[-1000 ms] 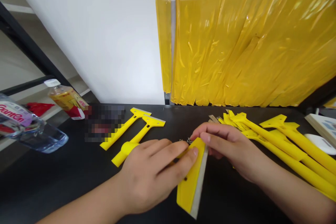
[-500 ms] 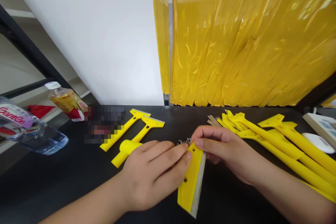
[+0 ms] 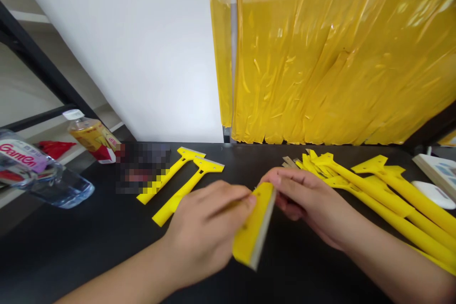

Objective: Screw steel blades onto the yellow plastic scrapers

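A yellow scraper with a pale metal blade along its right edge is held above the dark table, its head tilted toward me. My left hand is closed around the head from the left, thumb and fingers pinching it; the handle is hidden behind this hand. At the far corner of the head, my right hand has curled fingers and its thumb against the end near the blade. Whether a small part is also between those fingertips is hidden. Two similar yellow scrapers lie beyond my left hand.
On the right lie several yellow scraper handles and a heap of small yellow pieces. A water bottle and a drink bottle stand at the left. A white case sits far right. Yellow plastic sheeting hangs behind.
The scraper's near end has swung up and left, and its head is tilted more. My left hand has shifted with it, and the handle's round end is now hidden. My right hand has barely moved.
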### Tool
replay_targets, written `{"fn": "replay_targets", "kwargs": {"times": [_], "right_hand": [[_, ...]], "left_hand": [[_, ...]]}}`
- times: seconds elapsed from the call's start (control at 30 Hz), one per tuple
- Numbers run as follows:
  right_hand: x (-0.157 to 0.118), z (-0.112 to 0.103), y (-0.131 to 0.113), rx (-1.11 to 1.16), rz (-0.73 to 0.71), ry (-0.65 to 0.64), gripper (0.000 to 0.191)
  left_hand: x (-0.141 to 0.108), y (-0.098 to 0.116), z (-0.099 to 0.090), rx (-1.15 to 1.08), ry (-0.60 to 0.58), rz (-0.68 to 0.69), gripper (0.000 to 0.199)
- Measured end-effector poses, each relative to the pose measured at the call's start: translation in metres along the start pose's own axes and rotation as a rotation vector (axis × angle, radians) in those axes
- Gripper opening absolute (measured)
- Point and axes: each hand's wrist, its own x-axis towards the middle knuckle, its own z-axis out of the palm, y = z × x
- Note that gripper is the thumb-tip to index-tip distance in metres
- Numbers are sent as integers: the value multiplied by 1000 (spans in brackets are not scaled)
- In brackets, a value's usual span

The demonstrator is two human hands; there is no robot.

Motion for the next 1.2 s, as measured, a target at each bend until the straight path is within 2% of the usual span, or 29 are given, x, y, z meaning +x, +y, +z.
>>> {"fn": "replay_targets", "kwargs": {"times": [0.03,0.1,0.13,0.17,0.23,0.33,0.67,1.03,1.2], "right_hand": [[2,-2,2,-49,-16,49,40],[7,-6,7,-260,-89,129,34],[9,-7,11,-413,-142,145,27],[11,-9,15,-591,-206,137,21],[12,-8,25,-908,-329,70,18],[12,-3,39,-1172,-413,-39,26],[15,14,52,-1379,-442,-95,25],[22,8,62,-1345,-535,-100,15],[15,7,44,-1187,-580,23,18]], "left_hand": [[5,-1,-3,-67,54,-110,17],[14,-2,-6,-262,158,-428,6],[18,-4,-6,-384,194,-570,12],[21,-5,-5,-506,205,-675,18],[24,-6,-3,-700,207,-778,22],[26,-6,1,-807,182,-829,22],[19,-4,5,-821,149,-832,25],[17,3,10,-997,109,-865,20],[12,6,13,-1066,80,-903,20]]}}
